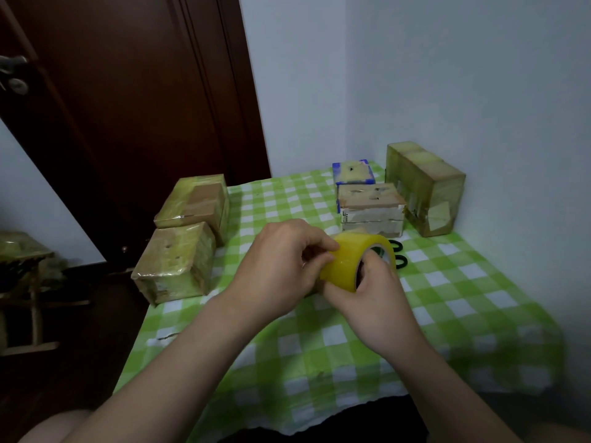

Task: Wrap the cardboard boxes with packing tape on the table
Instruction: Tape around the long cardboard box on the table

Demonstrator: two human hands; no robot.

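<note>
Two hands hold one roll of yellow packing tape above the middle of the table.

At 9 o'clock two tape-wrapped cardboard boxes sit at the left edge of the green checked cloth, one behind the other. The left hand is closed around the left side of the roll, its fingertips curled on the outer layer, probably to search for the loose end of the tape. The right hand grips the roll from below, with fingers hooked inside the core, so it cannot turn away. Black scissors lie just behind the roll, ready for cutting. At 1 o'clock stand a blue box, a pale carton and a tall wrapped box, near the wall.
</note>
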